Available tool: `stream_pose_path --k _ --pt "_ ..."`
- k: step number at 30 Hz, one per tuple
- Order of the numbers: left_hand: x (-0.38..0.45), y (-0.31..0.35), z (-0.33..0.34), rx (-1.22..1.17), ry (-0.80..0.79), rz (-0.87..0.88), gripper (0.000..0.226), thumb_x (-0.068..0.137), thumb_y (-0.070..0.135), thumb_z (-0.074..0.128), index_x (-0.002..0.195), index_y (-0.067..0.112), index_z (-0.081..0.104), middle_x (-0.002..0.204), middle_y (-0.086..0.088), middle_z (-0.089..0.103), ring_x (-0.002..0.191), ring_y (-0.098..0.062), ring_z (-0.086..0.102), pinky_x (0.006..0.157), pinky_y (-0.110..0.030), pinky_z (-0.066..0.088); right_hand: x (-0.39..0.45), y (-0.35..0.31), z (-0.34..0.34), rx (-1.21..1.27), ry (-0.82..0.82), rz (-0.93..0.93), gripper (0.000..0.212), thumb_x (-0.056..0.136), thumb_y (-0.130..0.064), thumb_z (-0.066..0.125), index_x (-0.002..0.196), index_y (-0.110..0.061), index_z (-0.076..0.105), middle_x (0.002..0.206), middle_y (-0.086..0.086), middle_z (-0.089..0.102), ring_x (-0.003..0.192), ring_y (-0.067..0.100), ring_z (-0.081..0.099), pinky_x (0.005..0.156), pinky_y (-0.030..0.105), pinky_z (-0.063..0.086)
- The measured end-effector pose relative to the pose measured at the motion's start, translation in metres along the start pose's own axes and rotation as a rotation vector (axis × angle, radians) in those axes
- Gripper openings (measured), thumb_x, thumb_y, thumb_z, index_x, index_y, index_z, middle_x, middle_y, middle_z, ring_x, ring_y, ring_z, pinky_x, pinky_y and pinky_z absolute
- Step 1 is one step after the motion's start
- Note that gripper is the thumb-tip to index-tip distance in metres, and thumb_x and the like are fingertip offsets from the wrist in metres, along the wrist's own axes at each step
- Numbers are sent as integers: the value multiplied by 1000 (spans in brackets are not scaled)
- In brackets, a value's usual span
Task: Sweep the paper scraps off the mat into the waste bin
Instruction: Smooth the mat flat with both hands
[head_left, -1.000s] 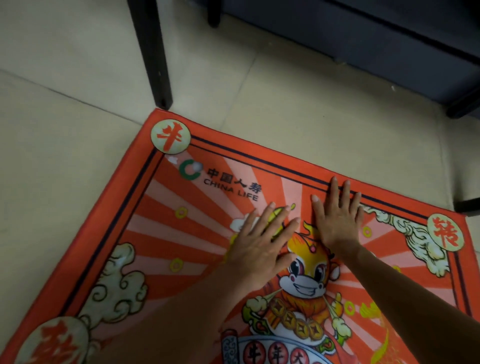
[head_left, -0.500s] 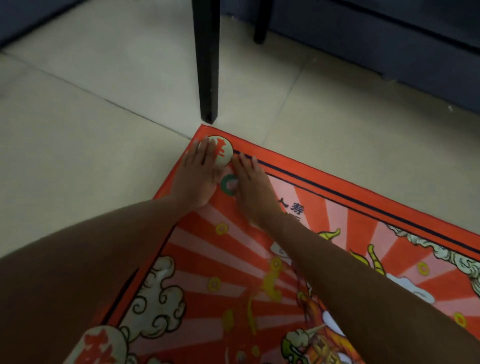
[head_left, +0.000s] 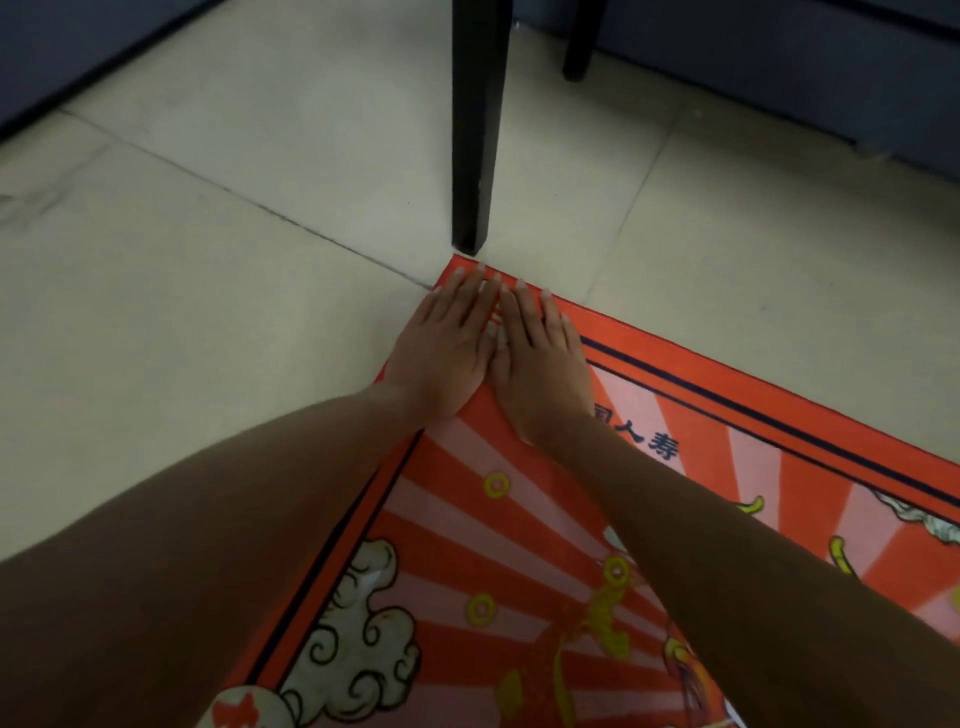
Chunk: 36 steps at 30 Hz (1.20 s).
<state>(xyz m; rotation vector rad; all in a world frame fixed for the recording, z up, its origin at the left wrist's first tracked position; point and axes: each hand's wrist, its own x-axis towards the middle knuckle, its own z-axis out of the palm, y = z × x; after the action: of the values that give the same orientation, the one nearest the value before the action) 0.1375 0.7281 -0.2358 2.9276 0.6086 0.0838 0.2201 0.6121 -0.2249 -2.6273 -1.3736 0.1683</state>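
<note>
The red mat (head_left: 519, 545) lies on the pale floor (head_left: 208, 260). No paper scraps show. The left hand (head_left: 447, 348) and right hand (head_left: 535, 358) lie flat, fingers straight, side by side on its far corner, holding nothing, near a black leg (head_left: 475, 130).

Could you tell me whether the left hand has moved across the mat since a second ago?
Yes. The left hand slid from the mat's middle to its far corner, by the black furniture leg.

Mat (head_left: 519, 519) on tiled floor (head_left: 208, 312)
</note>
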Motion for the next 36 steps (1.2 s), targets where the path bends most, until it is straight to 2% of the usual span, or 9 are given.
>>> stream_pose_path --k 6,11,18,36 --pt "4 -4 -1 2 20 24 68 97 46 -3 156 13 5 165 -4 3 151 -17 -5 123 -33 -2 1 0 1 -60 1 -8 59 102 -40 9 154 -18 -7 161 1 -10 147 18 -13 121 36 0" --pt "6 1 -4 -59 45 -43 53 107 35 18 156 18 5 164 2 2 150 -12 -5 118 -25 -9 1 1 1 -61 5 -22 59 103 -42 9 154 -18 -8 161 1 -10 147 18 -14 121 37 0" --pt "10 -3 0 -17 18 -16 69 95 45 -5 157 17 4 165 0 1 151 -16 -6 123 -35 2 1 0 1 -67 14 -22 60 102 -42 6 154 -17 -8 161 1 -10 147 18 -14 121 37 1" --pt "15 -7 -1 -16 3 18 68 96 46 -3 157 16 5 165 -1 2 151 -16 -4 121 -31 -2 4 1 3 -57 13 -7 60 101 -43 3 154 -17 -8 161 1 -12 147 18 -15 121 39 2"
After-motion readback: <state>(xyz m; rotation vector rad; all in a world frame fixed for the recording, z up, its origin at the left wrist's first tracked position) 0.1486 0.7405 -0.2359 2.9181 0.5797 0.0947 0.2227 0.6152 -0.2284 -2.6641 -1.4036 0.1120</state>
